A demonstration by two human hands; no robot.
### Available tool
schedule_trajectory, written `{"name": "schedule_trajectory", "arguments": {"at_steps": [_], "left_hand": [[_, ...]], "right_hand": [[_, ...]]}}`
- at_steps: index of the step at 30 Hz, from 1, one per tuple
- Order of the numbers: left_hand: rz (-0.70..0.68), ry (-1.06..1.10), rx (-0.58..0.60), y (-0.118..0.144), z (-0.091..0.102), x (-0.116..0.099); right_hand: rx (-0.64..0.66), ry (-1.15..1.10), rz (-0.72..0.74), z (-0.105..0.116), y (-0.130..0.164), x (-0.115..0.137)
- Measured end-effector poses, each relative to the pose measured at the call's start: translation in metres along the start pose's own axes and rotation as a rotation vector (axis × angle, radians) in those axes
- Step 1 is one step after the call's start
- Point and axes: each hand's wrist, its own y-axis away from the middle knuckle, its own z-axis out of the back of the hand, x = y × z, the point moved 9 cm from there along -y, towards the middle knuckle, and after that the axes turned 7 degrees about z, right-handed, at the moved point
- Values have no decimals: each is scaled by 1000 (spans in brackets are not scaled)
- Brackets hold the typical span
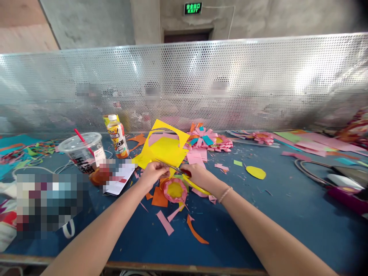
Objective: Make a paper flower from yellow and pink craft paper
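My left hand point(155, 172) pinches the lower edge of a yellow paper sheet point(166, 149) that has rounded pieces cut out of it. My right hand point(197, 175) grips scissors point(199, 187) with yellow handles, their blades pointing left at the paper's lower edge, close to my left fingers. Whether the blades are open is too small to tell. Just below both hands lies a pink paper flower point(175, 190) with a yellow centre. An orange paper square point(160, 197) and pink strips point(165, 223) are scattered around it on the blue table point(230, 234).
A plastic cup point(82, 149) with a red straw and a drink bottle point(118, 138) stand at left. Pink paper flowers point(204, 138) lie behind my hands. A yellow oval point(255, 172) lies at right, near cables. A perforated metal screen point(258, 84) closes off the back.
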Motion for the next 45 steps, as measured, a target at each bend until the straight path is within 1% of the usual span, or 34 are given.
{"name": "schedule_trajectory", "arguments": {"at_steps": [5, 10, 14, 19, 23, 28, 31, 33, 38, 45], "left_hand": [[6, -12, -5, 1, 0, -1], [66, -58, 40, 6, -10, 2], [40, -81, 30, 7, -11, -1], [32, -65, 34, 7, -11, 0], [40, 31, 45, 8, -10, -2], [69, 280, 78, 10, -10, -7], [34, 381, 51, 10, -6, -10], [-2, 408, 39, 10, -4, -13], [-63, 353, 38, 10, -5, -16], [-90, 262, -3, 10, -5, -17]], "right_hand": [[-20, 24, 3, 3, 3, 3], [-44, -4, 9, 1, 3, 4], [-40, -11, -2, -1, 1, 2], [-24, -18, 2, 1, 0, 4], [-21, -55, -15, 5, 1, 4], [-52, -100, -6, 8, 0, 1], [-61, -133, 11, 4, -2, -1], [-68, -132, 14, 3, -3, -1], [-96, -133, -15, 3, -4, -1], [-83, -168, -51, 0, -4, 0]]}}
